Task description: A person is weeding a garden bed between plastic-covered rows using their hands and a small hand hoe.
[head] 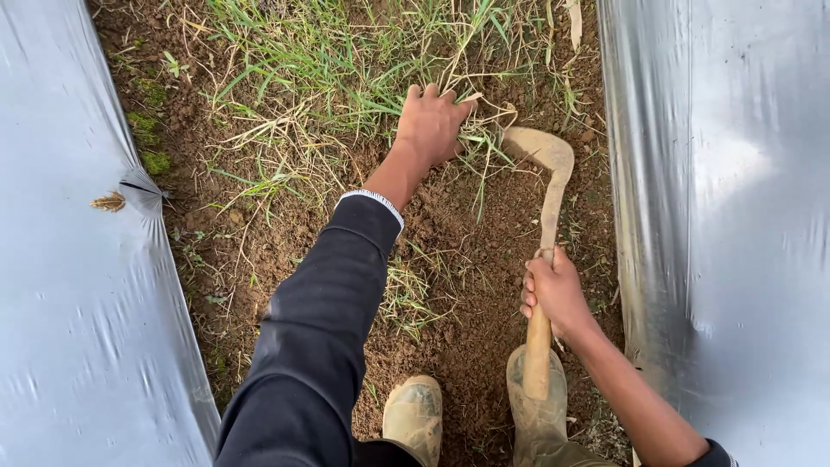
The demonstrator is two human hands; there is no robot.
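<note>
Near your boots [413, 411] the soil [471, 337] already lies mostly bare between the plastic sheets [78, 303]. Your right hand [556, 294] is clenched on the sickle [546, 216], its blade lying just right of the weeds. Farther off, your left hand [432, 125] grips a grass tuft [363, 78]; that far patch looks uncleared.

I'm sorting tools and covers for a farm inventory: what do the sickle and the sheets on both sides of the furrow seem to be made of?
The sickle, held in the right hand, looks like a metal blade, dull and mud-coated, on a pale wooden handle with a smooth rounded grip. The sheets look like thin silver-grey plastic film: glossy, wrinkled, and pulled taut over the beds. The left hand grips grass.
</note>
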